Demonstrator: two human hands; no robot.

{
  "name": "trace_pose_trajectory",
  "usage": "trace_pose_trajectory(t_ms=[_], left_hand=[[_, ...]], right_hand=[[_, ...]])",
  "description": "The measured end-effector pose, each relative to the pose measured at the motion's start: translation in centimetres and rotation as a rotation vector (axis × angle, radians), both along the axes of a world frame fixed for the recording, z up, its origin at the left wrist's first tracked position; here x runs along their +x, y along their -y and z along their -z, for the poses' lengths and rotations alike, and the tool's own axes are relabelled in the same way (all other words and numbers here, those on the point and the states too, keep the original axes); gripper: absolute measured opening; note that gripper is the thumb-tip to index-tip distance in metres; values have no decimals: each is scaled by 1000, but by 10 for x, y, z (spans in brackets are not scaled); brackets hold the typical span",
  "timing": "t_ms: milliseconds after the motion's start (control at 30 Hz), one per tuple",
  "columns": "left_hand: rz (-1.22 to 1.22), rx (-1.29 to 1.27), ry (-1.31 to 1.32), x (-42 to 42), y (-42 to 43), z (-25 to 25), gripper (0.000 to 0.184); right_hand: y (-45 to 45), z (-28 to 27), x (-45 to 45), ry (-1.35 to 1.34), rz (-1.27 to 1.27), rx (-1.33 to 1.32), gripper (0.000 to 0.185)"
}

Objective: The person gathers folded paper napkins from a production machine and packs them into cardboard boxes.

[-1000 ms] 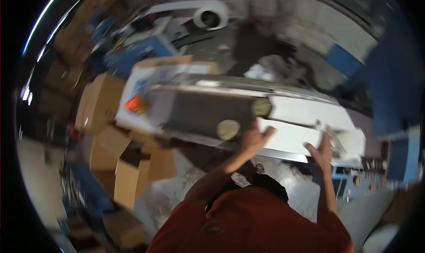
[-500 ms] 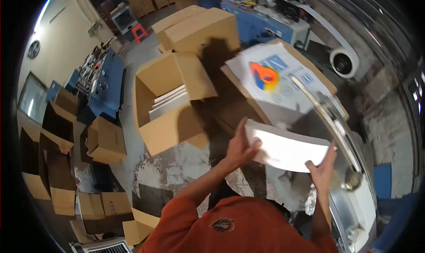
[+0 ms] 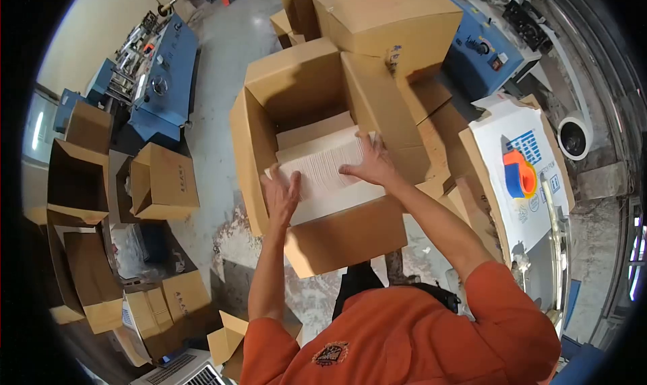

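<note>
An open cardboard box [image 3: 344,240] stands before me with its flaps spread. Inside it, my left hand [image 3: 281,195] and my right hand [image 3: 372,162] grip a stack of thin white sheets [image 3: 322,164] from its two ends. Many fine edges face up along the stack, and both thumbs press on the near side. More white pieces [image 3: 315,130] lie behind it, and a smooth white surface [image 3: 337,201] shows in front. Fingertips on the far side and the stack's underside are hidden.
A tape dispenser [image 3: 520,174] sits on a printed white sheet [image 3: 542,213] at right. Large closed cartons [image 3: 387,11] stand behind the box. Blue machines [image 3: 168,68] flank the floor, and several open boxes [image 3: 165,183] stand at left. A white roll [image 3: 574,139] lies far right.
Both hands have carried the white stack leftward from beside the metal-edged bench at right down into the open box. My view has turned so the box is now central.
</note>
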State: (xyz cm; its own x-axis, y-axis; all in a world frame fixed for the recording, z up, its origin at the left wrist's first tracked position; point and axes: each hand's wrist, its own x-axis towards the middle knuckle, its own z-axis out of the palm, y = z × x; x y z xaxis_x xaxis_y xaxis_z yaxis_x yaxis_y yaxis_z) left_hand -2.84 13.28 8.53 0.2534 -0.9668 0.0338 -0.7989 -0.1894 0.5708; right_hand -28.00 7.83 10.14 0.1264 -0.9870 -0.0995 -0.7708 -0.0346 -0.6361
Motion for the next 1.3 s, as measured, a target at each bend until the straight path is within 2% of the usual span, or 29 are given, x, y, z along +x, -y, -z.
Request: trace_pose_trajectory(t_ms=[67,133,167,200,267,333,367,400,433,500,533,567,600,633,667,733,833,867,900,933,967,1000,1033,1067,1133,1167,1233,1267,1300], left_hand=[[-17,219,-110,23,3,68,72],[34,569,-329,41,6,122,78],[179,679,-234,39,11,122,73],[186,692,-227,43,13,120,73],[424,891,112,48,15,112,68],[432,823,72,61,9,126,57],[423,792,87,72,0,154,53],[424,818,80,69,-1,147,54],[407,846,88,65,-1,133,55],[355,883,136,39,5,71,58],[372,841,207,22,8,44,59],[468,631,351,21,7,48,55],[529,411,521,20,5,51,51],[561,199,453,16,12,65,46],[674,-165,371,-4,19,71,42],[575,141,-81,-104,10,15,38],[959,-41,-473,-247,-28,3,28],[1015,137,-579,-297,-54,-18,28],[1126,87,-652,-347,-82,-19,29],[1327,-198,-480,-400,-117,-36,30],[1380,61,-508,-438,-140,-29,32],[1450,102,-464,-478,-173,-30,33],[1450,160,-563,-516,-216,-41,32],[1534,10,-500,-551,-248,-43,33],[1520,239,-486,-610,-300,-24,37],[1578,311,-406,-634,-324,-13,41],[1680,417,-314,-674,-370,6,41],[1614,721,-317,-690,-401,-13,39],[1703,495,-183,-701,-425,-16,37]], right_hand=[[9,40,10,-238,-128,272,108],[9,102,3,-202,-221,536,110],[1,99,8,-363,-318,550,109],[2,98,8,-353,-311,563,109],[4,98,2,-418,-374,661,104],[3,126,-2,-431,-373,583,95],[-4,130,0,-467,-384,493,91],[-8,94,0,-371,-341,512,84],[-8,97,4,-425,-339,461,74],[-16,177,13,-394,-284,91,45],[-21,144,5,-143,-216,136,38],[-27,105,-4,109,-150,174,32],[-31,89,-21,-7,-456,-59,37],[-52,46,-32,-5,-347,-179,44],[-69,24,-54,45,-357,-258,50],[-119,9,-112,7,-135,-409,49],[-218,-9,-221,-276,93,-502,47],[-259,-8,-259,-389,164,-601,46],[-303,-12,-296,-419,298,-584,41],[-352,-16,-331,-444,431,-564,37],[-405,-22,-365,-536,541,-541,37],[-461,-27,-396,-625,642,-514,37],[-519,-42,-420,-735,773,-483,36],[-578,-28,-451,-718,851,-387,38],[-706,-35,-486,-685,1030,-217,32],[-766,-30,-493,-840,1176,-295,23],[-883,-31,-502,-828,1443,-57,19],[-917,-46,-503,-865,1576,90,19],[-945,-55,-504,-861,1619,204,18]])
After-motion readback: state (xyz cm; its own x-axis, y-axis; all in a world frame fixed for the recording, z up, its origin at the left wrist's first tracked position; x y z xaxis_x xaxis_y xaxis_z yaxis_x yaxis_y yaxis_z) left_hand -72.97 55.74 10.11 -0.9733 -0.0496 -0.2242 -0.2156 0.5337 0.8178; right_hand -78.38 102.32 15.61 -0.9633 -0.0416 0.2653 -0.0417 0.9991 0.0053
